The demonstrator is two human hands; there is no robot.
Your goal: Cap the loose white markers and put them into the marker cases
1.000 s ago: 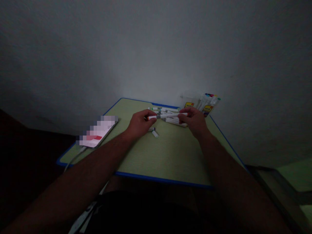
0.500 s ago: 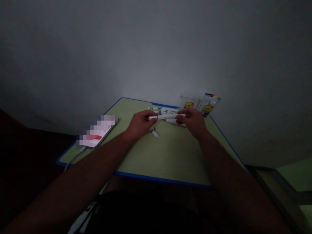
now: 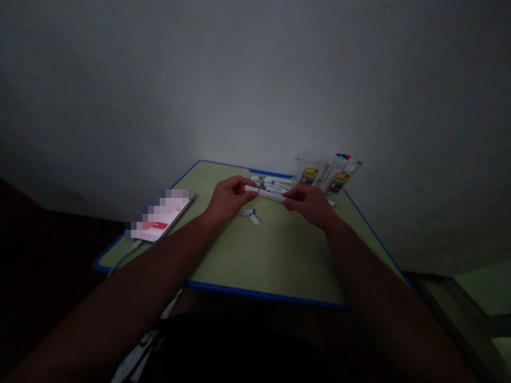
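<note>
A white marker (image 3: 265, 193) with an orange end is held between both hands above a small green table (image 3: 259, 250). My left hand (image 3: 225, 201) pinches its orange left end. My right hand (image 3: 309, 203) is closed round its right end. Behind the hands lies a loose pile of white markers (image 3: 275, 183). Two small white caps (image 3: 251, 215) rest on the table just below my left hand.
A phone (image 3: 159, 215) with a lit screen and a cable lies at the table's left edge. Clear packs of markers (image 3: 337, 170) lean against the white wall at the back right. The table has a blue rim.
Both hands have drawn slightly toward me and closer together. The marker's right end has dropped, so it now slants down to the right.
</note>
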